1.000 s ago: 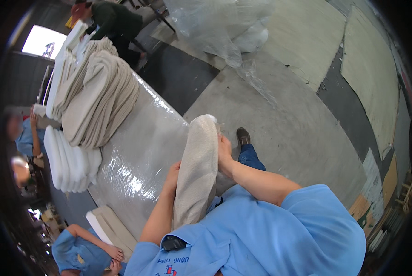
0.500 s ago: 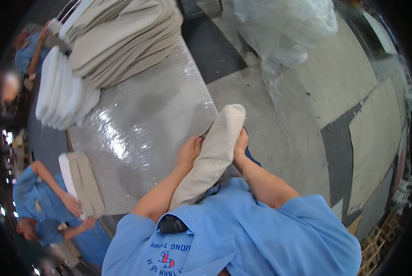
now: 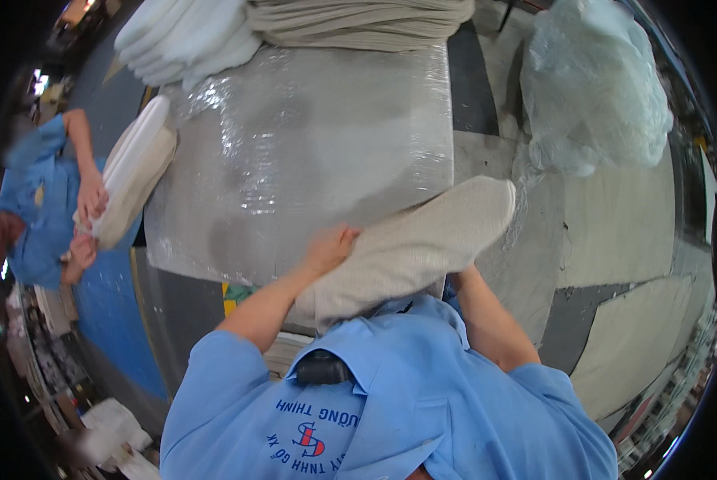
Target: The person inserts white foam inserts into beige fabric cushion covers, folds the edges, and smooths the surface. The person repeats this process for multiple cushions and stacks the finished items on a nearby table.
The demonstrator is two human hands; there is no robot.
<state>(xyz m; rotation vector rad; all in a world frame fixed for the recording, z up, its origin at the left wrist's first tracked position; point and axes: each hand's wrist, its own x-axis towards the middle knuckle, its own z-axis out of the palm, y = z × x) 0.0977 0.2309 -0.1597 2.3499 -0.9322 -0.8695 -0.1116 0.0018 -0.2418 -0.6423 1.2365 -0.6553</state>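
A long beige fabric cushion (image 3: 422, 236) with a rounded far right end lies slantwise in front of my chest, over the near edge of the wrapped table. My left hand (image 3: 332, 250) is closed at its upper left edge, slightly blurred. At the lower right edge, my right hand (image 3: 464, 276) grips from beneath, and most of its fingers are hidden under the fabric. The cushion's near left end rests against my shirt.
The table (image 3: 294, 160) is wrapped in shiny clear film. At its far side sit a stack of beige covers (image 3: 358, 24) and white pads (image 3: 190, 36). A co-worker's hands (image 3: 90, 200) hold a white pad with beige fabric (image 3: 138, 172). A bulky plastic bundle (image 3: 594, 88) stands right.
The view has turned, shifting the table and stacks. The cushion has swung from nearly upright to slanting right, showing its broad face. Both hands remain at its edges.
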